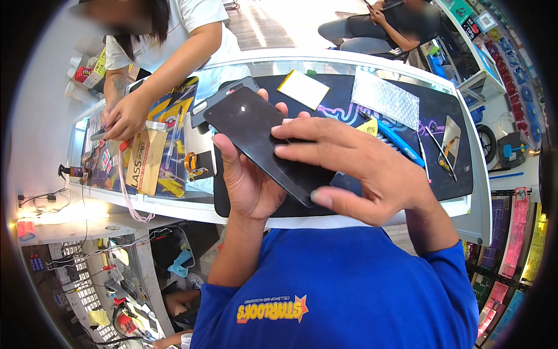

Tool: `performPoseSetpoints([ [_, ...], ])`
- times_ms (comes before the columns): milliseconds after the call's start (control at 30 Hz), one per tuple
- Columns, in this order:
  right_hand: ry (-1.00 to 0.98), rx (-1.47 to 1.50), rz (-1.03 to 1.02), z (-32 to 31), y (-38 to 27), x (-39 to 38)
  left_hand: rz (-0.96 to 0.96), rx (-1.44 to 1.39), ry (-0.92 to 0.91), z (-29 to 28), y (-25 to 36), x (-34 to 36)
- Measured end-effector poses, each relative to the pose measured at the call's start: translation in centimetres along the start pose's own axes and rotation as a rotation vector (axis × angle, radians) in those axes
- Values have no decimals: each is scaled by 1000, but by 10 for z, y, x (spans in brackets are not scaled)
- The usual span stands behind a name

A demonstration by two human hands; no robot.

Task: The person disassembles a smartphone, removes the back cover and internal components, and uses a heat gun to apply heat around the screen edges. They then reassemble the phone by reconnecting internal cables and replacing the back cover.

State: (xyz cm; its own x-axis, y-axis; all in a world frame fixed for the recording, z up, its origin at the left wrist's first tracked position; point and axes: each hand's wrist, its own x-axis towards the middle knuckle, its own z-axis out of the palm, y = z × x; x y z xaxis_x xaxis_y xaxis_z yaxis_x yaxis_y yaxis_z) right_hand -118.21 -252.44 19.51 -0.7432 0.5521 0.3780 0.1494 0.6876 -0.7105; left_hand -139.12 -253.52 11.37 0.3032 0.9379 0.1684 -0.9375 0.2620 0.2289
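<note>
Cradling a black phone [264, 139] above the tabletop's [349, 61] near edge, the left hand [247, 180] grips it from below while the right hand's [360, 168] flattened fingers press its screen; smoothing seemingly continues, needing even pressure.

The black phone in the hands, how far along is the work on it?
Done: tools are laid out on the dark mat, including a blue tool and tweezers. In hand: the left hand cradles the black phone while the right hand presses fingers on its glass. Left: a yellowish sheet lies unused behind.
</note>
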Motion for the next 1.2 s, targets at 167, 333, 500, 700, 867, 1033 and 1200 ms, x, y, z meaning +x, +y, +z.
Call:
performPoseSetpoints([
  [167,-4,-171,-92,0,1,-2,-12,-84,-35,1,3,3],
  [333,-20,-380,-85,0,-3,-7,-18,-94,0,7,2,2],
  [500,194,-479,-176,14,9,-9,-112,-68,234,17,15,7],
  [700,620,419,627,27,15,-29,-36,641,317,33,27,-1],
  [867,699,1545,502,43,19,-24,123,383,328,31,3,9],
  [1033,590,1684,551,63,8,-20,423,335,14,33,-16,21],
  [1200,530,1364,664,64,9,-21,431,239,-89,30,-7,30],
])
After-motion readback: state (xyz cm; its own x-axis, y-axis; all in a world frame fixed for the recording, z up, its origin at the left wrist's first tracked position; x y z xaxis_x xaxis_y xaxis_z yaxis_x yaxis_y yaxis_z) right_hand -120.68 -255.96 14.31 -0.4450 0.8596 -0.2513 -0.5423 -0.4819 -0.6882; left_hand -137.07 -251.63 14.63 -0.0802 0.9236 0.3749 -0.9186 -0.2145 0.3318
